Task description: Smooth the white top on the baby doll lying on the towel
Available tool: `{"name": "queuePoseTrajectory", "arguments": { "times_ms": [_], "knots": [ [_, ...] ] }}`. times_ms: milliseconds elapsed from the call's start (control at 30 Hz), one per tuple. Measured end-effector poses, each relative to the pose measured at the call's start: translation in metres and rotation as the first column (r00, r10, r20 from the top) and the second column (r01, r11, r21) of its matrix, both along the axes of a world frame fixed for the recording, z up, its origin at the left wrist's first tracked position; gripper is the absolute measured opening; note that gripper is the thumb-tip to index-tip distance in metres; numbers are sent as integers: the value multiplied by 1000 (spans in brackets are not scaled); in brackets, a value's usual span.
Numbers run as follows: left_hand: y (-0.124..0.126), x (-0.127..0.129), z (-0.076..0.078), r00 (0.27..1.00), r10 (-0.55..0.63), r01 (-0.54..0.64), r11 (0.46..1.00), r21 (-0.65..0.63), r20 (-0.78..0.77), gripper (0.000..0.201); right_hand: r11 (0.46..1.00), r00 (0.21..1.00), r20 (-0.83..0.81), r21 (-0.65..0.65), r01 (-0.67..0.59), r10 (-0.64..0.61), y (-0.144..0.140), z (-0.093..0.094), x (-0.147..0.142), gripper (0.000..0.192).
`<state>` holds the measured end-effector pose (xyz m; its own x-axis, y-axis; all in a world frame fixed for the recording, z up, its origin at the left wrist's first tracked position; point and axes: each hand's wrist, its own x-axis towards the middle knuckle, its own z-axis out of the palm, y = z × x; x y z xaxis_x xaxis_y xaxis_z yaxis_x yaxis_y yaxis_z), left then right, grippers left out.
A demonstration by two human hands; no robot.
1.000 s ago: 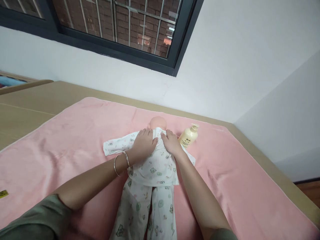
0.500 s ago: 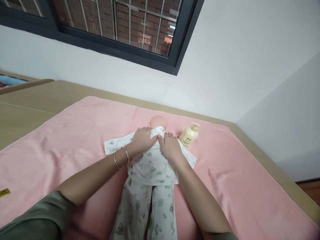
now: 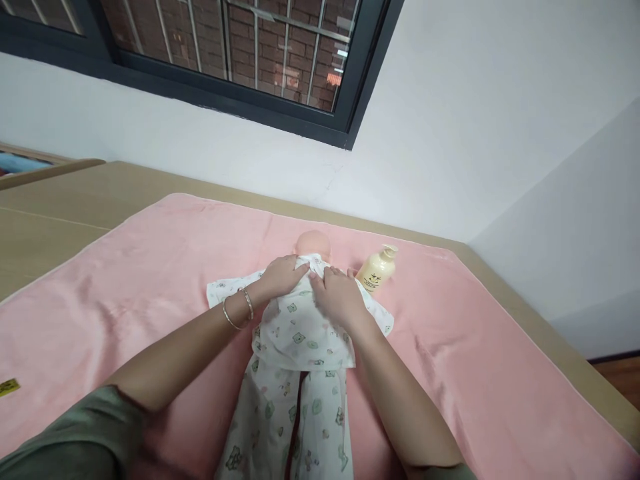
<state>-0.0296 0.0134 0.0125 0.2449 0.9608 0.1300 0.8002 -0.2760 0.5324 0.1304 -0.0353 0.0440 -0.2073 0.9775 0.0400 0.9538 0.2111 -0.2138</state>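
Hands have slid together on the doll (image 3: 311,241), which lies on the pink towel (image 3: 150,267) left of the lotion bottle (image 3: 377,268): left hand (image 3: 280,277) and right hand (image 3: 337,297) rest flat, fingers extended, pressing the printed shirt (image 3: 300,330) at its collar, gripping nothing.
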Motion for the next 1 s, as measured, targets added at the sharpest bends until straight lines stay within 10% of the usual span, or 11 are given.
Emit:
{"name": "queuePoseTrajectory", "arguments": {
  "times_ms": [367, 700, 1000],
  "knots": [
    [-42, 27, -16, 987, 93, -34, 915, 401, -128, 40, 996, 978, -188, -53, 77, -86, 35, -17, 17, 59],
    [-4, 7, -11, 1000, 9, -11, 989, 148, 15, 33, 994, 995, -40, 50, 96, -94, -10, -11, -15, 58],
    [-45, 32, -29, 986, 115, -51, 897, 439, -119, 53, 991, 965, -235, -86, 99, -117, 33, -22, 19, 61]
  ]
}}
